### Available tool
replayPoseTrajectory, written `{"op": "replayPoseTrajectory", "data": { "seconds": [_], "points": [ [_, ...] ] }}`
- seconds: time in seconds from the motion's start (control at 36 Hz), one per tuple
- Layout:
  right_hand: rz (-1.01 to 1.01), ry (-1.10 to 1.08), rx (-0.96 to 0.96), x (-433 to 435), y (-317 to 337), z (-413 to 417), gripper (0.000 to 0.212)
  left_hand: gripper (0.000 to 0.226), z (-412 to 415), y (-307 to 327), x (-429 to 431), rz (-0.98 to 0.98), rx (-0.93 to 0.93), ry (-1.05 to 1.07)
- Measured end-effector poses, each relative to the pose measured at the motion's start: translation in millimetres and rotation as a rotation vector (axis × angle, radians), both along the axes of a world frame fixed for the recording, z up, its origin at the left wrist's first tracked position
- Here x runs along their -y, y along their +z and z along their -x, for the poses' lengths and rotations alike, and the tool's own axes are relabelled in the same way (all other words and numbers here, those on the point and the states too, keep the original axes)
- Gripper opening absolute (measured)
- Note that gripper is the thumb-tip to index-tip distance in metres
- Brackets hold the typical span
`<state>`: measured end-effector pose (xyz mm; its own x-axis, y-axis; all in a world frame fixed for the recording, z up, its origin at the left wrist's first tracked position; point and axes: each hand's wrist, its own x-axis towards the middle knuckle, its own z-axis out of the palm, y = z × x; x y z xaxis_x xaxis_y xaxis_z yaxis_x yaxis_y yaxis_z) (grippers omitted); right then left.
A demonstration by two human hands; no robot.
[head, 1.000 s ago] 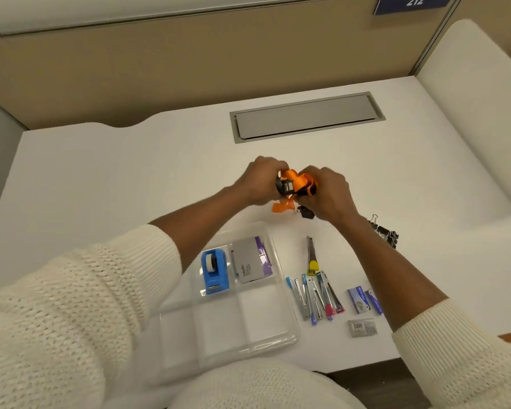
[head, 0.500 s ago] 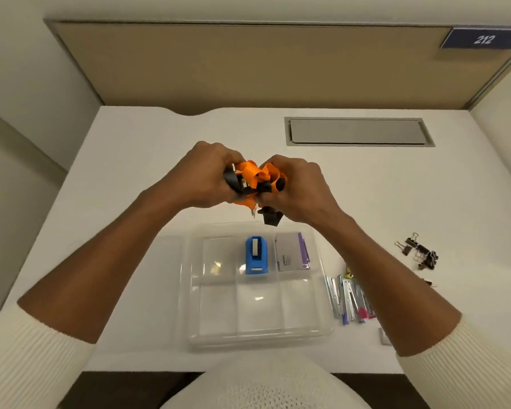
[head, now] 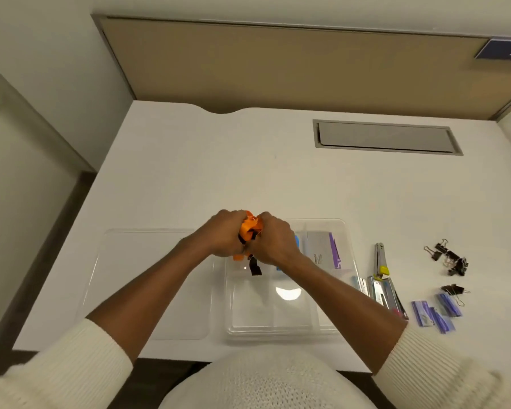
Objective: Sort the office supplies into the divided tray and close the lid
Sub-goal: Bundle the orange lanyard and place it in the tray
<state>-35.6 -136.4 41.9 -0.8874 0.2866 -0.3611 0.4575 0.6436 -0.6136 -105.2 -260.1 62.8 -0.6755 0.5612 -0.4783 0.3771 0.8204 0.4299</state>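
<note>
- A white desk [head: 189, 178] stands against a tan partition panel [head: 278, 63], with a grey recessed hatch [head: 387, 137] set into its far side
- Both hands, left hand [head: 223, 236] and right hand [head: 273, 240], are clamped together around a crumpled orange-and-black bundle [head: 250, 230] (what it is cannot be told), held above the far-left compartments of the clear plastic divided tray [head: 281, 327]; a black strap end hangs from it
- The tray's clear lid [head: 148, 278] lies open flat to its left
- In the tray's far-right compartment lies a grey-and-purple card pack [head: 325, 252]; a blue object [head: 296, 240] shows just beside the right hand
- Right of the tray lie a silver staple remover with yellow tab [head: 381, 261], blue staple boxes [head: 434, 314] and black binder clips [head: 452, 259]
</note>
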Motion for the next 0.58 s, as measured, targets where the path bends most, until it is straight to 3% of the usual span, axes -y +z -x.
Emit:
{"op": "replayPoseTrajectory", "data": {
  "seconds": [0.14,0.28,0.42,0.53,0.58],
  "points": [
    [0.052,0.026,0.048,2,7,-7,0.048,0.05,-3,-10,4,0.051,-0.051,-0.119],
    [-0.171,0.153,-0.026,-2,10,-18,0.063,0.057,3,-14,8,0.023,-0.2,-0.093],
    [-0.303,0.289,-0.063,-2,-8,-27,0.028,0.049,8,-15,10,-0.017,-0.215,-0.096],
    [-0.375,0.445,-0.092,0,-32,-32,0.024,0.049,4,-25,9,-0.057,-0.245,-0.151],
    [-0.405,0.484,-0.13,-1,-41,-32,0.019,0.035,0,-34,8,-0.043,-0.244,-0.224]
  ]
}}
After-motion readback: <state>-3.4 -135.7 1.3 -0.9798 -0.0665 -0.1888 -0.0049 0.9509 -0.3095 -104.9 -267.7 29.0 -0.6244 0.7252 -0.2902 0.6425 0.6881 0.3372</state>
